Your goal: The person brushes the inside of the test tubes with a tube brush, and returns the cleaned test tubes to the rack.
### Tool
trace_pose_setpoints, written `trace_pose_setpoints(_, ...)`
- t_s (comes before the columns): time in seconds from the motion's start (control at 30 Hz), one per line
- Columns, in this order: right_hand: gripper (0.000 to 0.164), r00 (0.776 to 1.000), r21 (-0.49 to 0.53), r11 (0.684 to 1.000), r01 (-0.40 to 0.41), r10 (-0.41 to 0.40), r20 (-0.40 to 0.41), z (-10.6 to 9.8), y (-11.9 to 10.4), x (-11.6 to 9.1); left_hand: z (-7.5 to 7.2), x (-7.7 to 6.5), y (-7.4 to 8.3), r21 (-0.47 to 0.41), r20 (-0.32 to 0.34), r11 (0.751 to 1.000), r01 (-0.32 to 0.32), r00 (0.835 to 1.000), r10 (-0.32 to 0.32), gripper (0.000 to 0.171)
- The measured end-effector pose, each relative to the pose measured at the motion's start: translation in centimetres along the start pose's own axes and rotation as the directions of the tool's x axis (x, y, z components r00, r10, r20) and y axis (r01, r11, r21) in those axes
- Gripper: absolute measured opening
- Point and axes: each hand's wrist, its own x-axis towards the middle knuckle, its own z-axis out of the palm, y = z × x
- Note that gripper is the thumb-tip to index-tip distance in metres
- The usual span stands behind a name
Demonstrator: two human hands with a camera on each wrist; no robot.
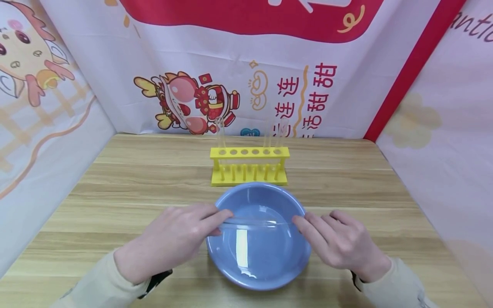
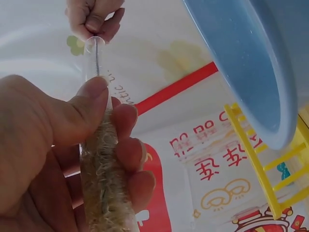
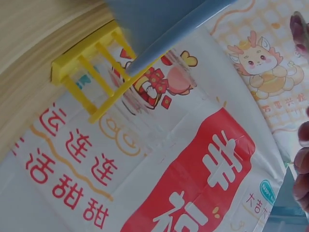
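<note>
My left hand point(image 1: 177, 237) grips a clear test tube point(image 1: 246, 223), which lies roughly level above the blue basin point(image 1: 259, 287). Inside the tube, the left wrist view shows the pale bristles of a test tube brush point(image 2: 104, 179) and its twisted wire stem point(image 2: 97, 60) running toward the tube's mouth. At that end my right hand point(image 1: 339, 239) pinches the thin wire, fingertips close to the rim. Only the fingers point(image 3: 301, 164) of a hand show at the edge of the right wrist view. Bright reflections lie inside the basin; whether it holds water I cannot tell.
Behind the basin stands a yellow test tube rack point(image 1: 249, 152) with one clear tube point(image 1: 221, 137) at its left end and two at its right. The wooden table point(image 1: 127, 184) meets a printed cloth backdrop point(image 1: 246, 47) at the back and sides.
</note>
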Motion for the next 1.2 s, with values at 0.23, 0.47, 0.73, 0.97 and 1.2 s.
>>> trace_pose_setpoints(0.23,0.022,0.981,0.104,0.98,-0.167,0.154,0.115,-0.5,-0.1,0.3,-0.2,-0.3,-0.7,0.028,-0.016,0.999,0.017,1.0,-0.016,0.046)
trace_pose_setpoints(0.47,0.031,0.919,0.179,0.927,-0.329,0.271,0.286,-1.2,0.0,0.1,-0.4,-0.7,-1.3,0.065,-0.061,0.998,0.0,0.998,0.004,0.045)
trace_pose_setpoints(0.73,0.038,0.846,0.224,0.854,-0.469,0.361,0.392,-1.8,0.1,-0.5,-0.5,-0.9,-1.7,0.085,-0.074,0.996,-0.001,0.997,0.007,0.048)
trace_pose_setpoints(0.97,0.041,0.817,0.235,0.824,-0.516,0.39,0.425,-2.1,0.2,-0.8,-0.4,-1.0,-2.2,0.095,-0.108,0.995,-0.02,0.994,0.03,0.045)
trace_pose_setpoints(1.2,0.043,0.799,0.28,0.79,-0.546,0.39,0.458,-2.4,0.6,-1.3,-0.4,-1.1,-2.3,0.107,-0.104,0.994,-0.021,0.994,0.032,0.045)
